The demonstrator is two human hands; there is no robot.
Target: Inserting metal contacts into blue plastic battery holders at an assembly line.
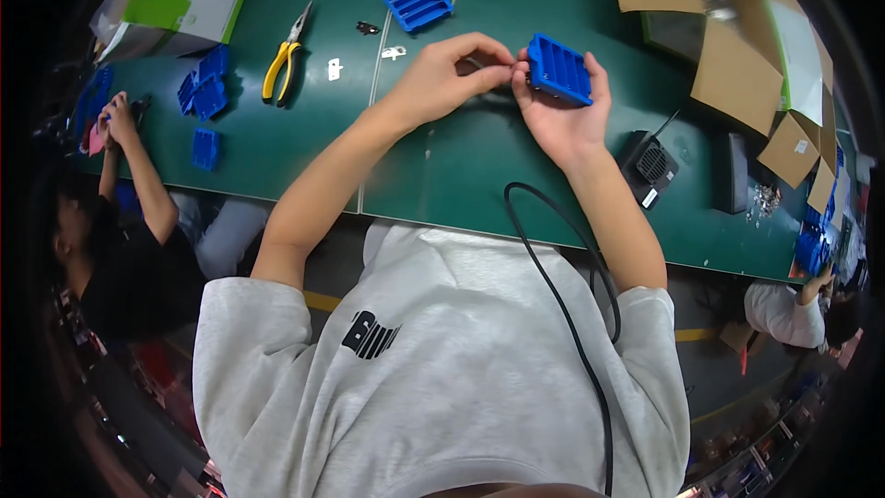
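Observation:
My right hand (567, 129) cups a blue plastic tray (560, 71) with several parallel slots, its slotted face tilted toward me. Thumb and fingers grip it from both sides. At the tray's left edge my left hand (444, 78) is closed in a pinch, its fingertips meeting those of my right hand; whatever lies between them is too small to make out. Beyond my hands rests a similar blue tray (419, 4). Left of it are a small black part (368, 28) and two small whitish plates (335, 68). Long-nose pliers (281, 65) with yellow-black handles lie farther left.
More blue trays (210, 83) and a green-white box (189, 5) occupy the left. To the right are a black two-way radio (649, 168), a dark block (730, 172), small metal parts (764, 202) and open cartons (737, 74). A black cable (562, 304) crosses my lap. People work at both sides.

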